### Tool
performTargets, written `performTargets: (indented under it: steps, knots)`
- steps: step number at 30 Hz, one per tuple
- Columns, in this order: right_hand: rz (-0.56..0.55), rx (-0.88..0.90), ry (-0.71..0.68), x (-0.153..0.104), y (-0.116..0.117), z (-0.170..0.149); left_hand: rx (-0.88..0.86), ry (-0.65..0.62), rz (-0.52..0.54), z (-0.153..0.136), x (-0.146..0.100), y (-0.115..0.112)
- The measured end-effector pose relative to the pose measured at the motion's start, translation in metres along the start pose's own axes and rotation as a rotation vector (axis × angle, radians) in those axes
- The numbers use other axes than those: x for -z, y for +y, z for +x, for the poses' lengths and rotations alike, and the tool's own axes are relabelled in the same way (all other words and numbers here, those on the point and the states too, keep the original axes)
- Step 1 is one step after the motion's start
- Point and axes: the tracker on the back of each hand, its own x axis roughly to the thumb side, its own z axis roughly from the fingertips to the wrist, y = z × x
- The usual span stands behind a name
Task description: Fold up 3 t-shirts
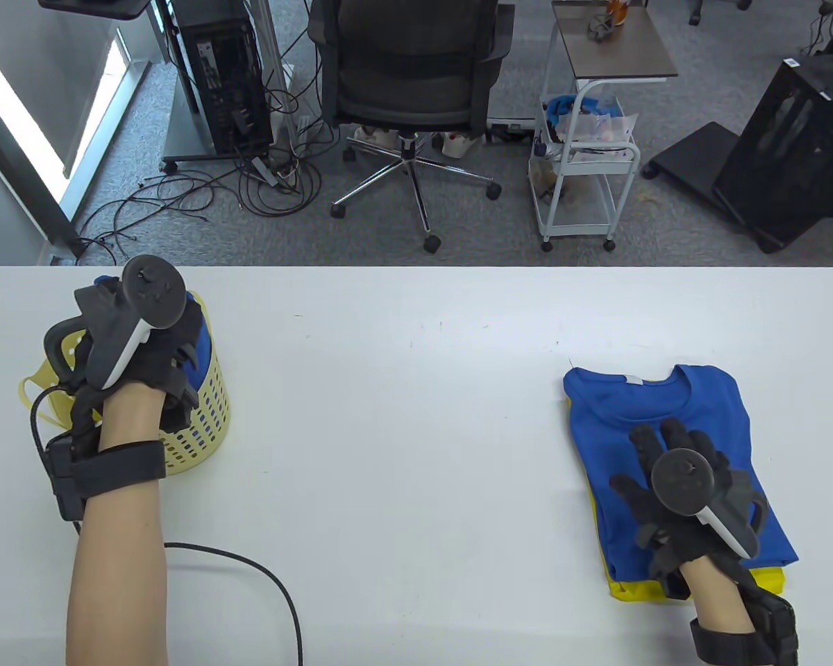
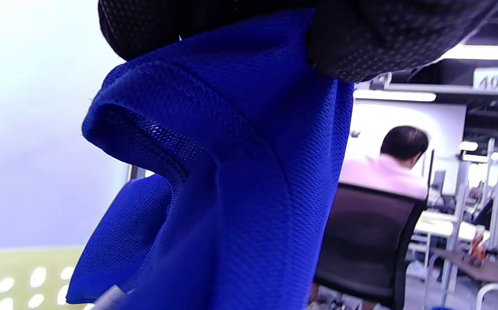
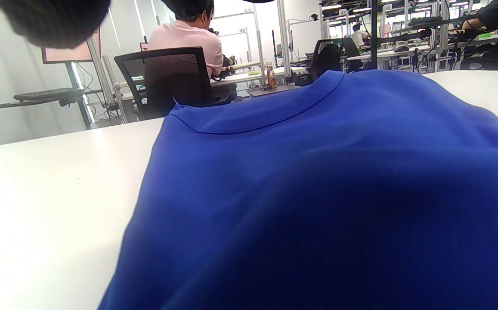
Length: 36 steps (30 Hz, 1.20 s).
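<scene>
Gripping a bunched blue t-shirt (image 2: 231, 181) between gloved fingers (image 2: 360, 47), the left hand (image 1: 135, 347) works above a yellow perforated basket (image 1: 205, 416) at the table's left side; the wrist view shows the mesh fabric hanging from that clamp, with the basket rim pale green-yellow below. Across the table, the right hand (image 1: 673, 485) rests flat, fingers spread apart, on a folded blue t-shirt (image 1: 666, 409), its collar turned toward the far edge. That shirt lies atop a folded yellow t-shirt (image 1: 638, 590), whose edge peeks out along the near and left sides of the stack. Both piles sit well apart on the white table (image 1: 402, 416), and a black cable (image 1: 264, 576) loops across it near the left forearm. Beyond the far edge stand a black office chair (image 1: 409, 76), a white rolling cart (image 1: 583, 173) and a computer tower (image 1: 222, 76) amid tangled wires on the grey carpet.
</scene>
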Motion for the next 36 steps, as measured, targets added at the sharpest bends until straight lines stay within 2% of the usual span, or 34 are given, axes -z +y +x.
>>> performTargets:
  steps: [8, 14, 22, 26, 29, 31, 34, 36]
  knots:
    - [-0.022, 0.028, -0.006, -0.004, -0.005, -0.001, -0.066, -0.057, 0.126, 0.036, -0.028, 0.076]
    - [-0.031, 0.059, 0.002, -0.005, -0.008, -0.006, -0.133, -0.123, 0.220, 0.075, -0.054, 0.139]
    - [-0.036, 0.091, 0.012, -0.005, -0.011, -0.012, -0.207, -0.284, 0.301, 0.141, -0.097, 0.191]
    - [-0.035, 0.104, 0.020, -0.005, -0.011, -0.014, -0.221, -0.345, 0.298, 0.168, -0.113, 0.199]
    - [-0.038, 0.113, 0.025, -0.005, -0.011, -0.016, -0.186, -0.369, 0.263, 0.180, -0.117, 0.191]
    - [-0.041, 0.118, 0.026, -0.006, -0.012, -0.017, -0.132, -0.374, 0.202, 0.183, -0.115, 0.178]
    - [-0.046, 0.112, 0.021, -0.006, -0.011, -0.017, -0.041, -0.370, 0.078, 0.187, -0.110, 0.146]
    - [-0.046, 0.102, 0.015, -0.006, -0.010, -0.015, 0.012, -0.370, 0.017, 0.190, -0.105, 0.114]
